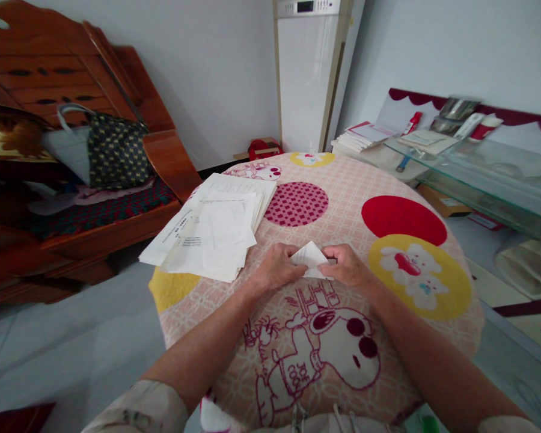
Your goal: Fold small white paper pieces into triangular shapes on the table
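Round and covered by a pink cartoon-print cloth, the bench (pixel 401 180) fills the middle of the head view, with pale tiled floor seen around it. Near the centre of the frame, a small folded white paper (pixel 310 256) is held just above the cloth. It is pinched from its left side by the left hand (pixel 277 267), whose fingers are curled shut on the edge. The right hand (pixel 347 266) is likewise closed on the paper's right side, thumb on top. Both forearms are seen reaching in from the bottom of the frame.

A loose pile of white sheets (pixel 216 231) is spread on the bench to the left of the hands, near them but not touching, and hangs partly over the edge.

At the upper left, a dark wooden settee (pixel 49 78) is seen with a patterned bag (pixel 115 150) resting on its seat. A tall white cabinet unit (pixel 306 78) stands against the wall at top centre. At the right, a glass shelf (pixel 491 174) carries papers and small items, with a stack of books (pixel 360 137) beside it.
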Action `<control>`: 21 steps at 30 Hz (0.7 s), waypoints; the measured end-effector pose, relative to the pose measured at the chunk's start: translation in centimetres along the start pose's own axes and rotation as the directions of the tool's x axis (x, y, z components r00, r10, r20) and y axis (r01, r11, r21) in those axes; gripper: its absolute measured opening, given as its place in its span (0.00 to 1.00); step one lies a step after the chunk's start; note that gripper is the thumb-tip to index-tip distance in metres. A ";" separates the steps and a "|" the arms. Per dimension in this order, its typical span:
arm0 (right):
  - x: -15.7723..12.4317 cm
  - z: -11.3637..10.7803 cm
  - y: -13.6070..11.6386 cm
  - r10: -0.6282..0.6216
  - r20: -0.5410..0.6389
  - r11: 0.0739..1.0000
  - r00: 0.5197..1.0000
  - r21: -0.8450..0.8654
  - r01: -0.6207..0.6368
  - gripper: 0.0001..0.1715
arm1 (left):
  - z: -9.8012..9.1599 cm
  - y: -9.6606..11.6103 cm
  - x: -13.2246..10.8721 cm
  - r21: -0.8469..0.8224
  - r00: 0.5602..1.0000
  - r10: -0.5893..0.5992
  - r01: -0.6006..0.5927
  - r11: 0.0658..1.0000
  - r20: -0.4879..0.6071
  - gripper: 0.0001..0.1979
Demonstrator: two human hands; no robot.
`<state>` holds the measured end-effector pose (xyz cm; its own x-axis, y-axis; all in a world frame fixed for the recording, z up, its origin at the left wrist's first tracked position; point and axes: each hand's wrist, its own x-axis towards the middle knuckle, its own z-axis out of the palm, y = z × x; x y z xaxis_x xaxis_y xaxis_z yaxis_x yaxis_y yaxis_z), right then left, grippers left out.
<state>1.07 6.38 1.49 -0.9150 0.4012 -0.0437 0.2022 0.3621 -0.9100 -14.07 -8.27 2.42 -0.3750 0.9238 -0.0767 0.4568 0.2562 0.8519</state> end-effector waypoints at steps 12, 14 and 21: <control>-0.2 -2.1 0.7 0.000 0.006 0.982 1.000 0.189 -0.001 0.15 | -0.4 -1.0 0.3 -0.262 0.989 -0.140 0.146 0.954 0.042 0.11; 0.0 -1.0 0.4 -0.007 0.063 0.981 0.998 0.194 -0.005 0.16 | -0.2 -0.8 0.2 -0.243 0.992 -0.116 0.126 0.962 0.055 0.10; 0.1 0.3 0.0 0.091 0.061 0.991 0.994 0.090 -0.096 0.10 | 0.1 -0.3 0.1 -0.139 0.999 -0.036 0.038 0.990 0.020 0.06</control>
<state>0.90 6.14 1.39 -0.9125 0.3799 -0.1514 0.2569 0.2446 -0.9350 -14.19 -8.21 2.08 -0.3752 0.9195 -0.1174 0.3258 0.2494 0.9119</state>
